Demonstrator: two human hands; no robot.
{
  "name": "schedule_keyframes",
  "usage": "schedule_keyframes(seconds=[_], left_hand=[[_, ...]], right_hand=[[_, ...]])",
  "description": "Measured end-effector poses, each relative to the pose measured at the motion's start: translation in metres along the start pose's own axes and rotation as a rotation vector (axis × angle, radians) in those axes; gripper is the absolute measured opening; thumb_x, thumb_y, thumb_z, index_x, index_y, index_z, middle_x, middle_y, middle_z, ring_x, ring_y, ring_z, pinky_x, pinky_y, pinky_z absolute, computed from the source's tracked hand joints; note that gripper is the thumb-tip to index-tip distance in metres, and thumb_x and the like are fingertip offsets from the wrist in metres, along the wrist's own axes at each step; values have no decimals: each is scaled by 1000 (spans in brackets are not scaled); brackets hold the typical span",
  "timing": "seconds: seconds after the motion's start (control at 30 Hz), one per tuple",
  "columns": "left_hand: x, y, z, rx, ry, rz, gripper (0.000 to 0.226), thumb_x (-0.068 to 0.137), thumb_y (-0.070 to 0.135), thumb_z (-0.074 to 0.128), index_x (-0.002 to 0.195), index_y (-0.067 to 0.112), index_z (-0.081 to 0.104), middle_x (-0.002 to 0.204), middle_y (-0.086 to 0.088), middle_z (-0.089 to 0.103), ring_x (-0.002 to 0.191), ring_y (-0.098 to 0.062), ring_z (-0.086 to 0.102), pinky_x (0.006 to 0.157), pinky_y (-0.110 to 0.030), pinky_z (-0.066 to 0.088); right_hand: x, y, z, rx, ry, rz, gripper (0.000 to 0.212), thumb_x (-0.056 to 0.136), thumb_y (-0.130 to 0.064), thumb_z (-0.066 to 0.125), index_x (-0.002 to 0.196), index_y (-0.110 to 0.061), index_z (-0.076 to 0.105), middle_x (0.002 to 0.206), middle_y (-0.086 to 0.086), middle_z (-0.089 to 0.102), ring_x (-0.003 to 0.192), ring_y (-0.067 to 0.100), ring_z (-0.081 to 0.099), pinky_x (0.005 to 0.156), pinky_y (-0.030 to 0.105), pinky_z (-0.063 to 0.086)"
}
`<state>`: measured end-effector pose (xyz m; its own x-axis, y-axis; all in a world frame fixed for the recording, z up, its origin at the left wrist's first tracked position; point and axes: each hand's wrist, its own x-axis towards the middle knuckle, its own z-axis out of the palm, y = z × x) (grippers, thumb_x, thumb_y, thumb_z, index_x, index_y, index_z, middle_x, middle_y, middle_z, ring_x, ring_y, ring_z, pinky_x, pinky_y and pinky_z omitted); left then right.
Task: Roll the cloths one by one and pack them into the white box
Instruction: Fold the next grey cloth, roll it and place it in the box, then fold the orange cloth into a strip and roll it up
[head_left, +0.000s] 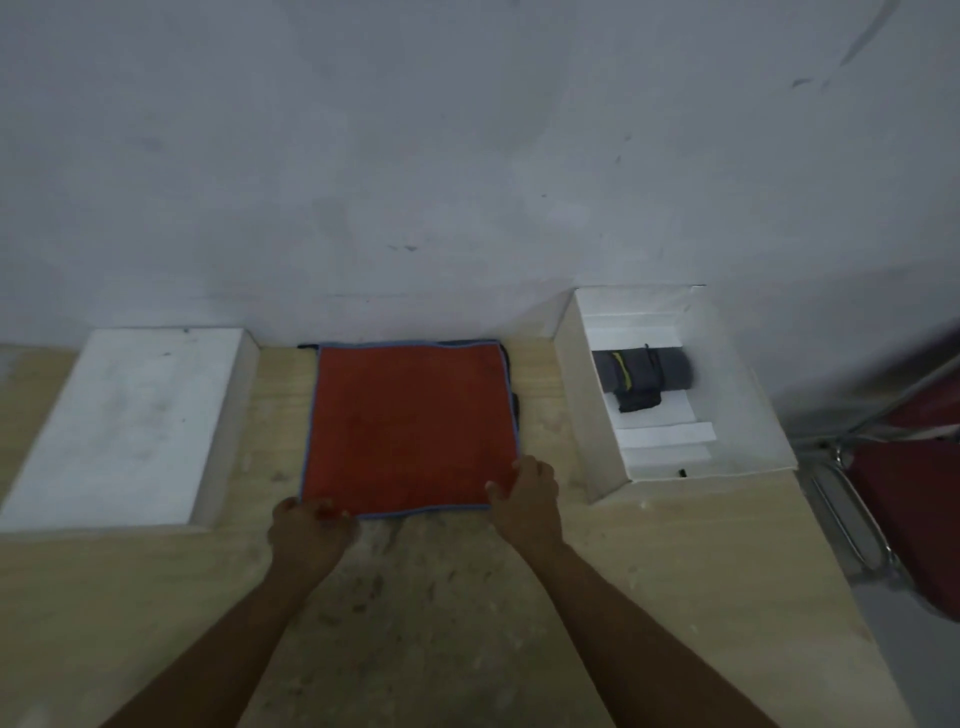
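hands at near corners of red cloth, flat on table: left hand and right hand seem to pinch the hem, ready to roll. white box right holds one grey roll.

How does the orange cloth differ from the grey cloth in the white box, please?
The orange cloth lies spread flat; the grey cloth is rolled inside the white box. The orange cloth has blue edging; the grey cloth shows a yellow stripe. Both are fabric.
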<state>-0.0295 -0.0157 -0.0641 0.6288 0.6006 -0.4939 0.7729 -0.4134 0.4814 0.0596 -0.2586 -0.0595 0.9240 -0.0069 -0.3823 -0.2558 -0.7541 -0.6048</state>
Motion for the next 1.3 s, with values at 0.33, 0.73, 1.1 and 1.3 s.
schedule_keyframes(seconds=[0.33,0.73,1.1,1.3], left_hand=[[17,-20,-11,20,-53,107,48,52,44,43,61,4,69,67,-23,66,69,-34,66,64,-33,49],[15,-1,-49,-417,-21,228,8,91,9,57,99,10,56,84,-23,65,78,-42,64,66,-41,48],[-43,-59,-68,-152,21,705,48,61,30,86,96,44,57,85,16,58,68,4,56,58,-8,42],[-71,-106,-57,17,-107,735,6,64,47,62,70,45,64,78,14,50,71,7,48,62,-16,36]], right_hand=[[12,7,17,13,102,175,31,84,-17,64,109,-4,51,108,19,59,103,36,58,79,36,47],[-4,-31,-16,446,254,-119,14,93,-4,47,102,-14,46,71,-4,57,53,7,53,43,13,39],[-61,8,-63,378,-106,-215,37,73,-12,80,105,-21,63,96,-1,65,70,-3,60,62,8,48],[-101,63,-44,-20,-247,-219,20,78,-11,73,96,-18,67,83,-4,64,76,5,61,61,3,41]])
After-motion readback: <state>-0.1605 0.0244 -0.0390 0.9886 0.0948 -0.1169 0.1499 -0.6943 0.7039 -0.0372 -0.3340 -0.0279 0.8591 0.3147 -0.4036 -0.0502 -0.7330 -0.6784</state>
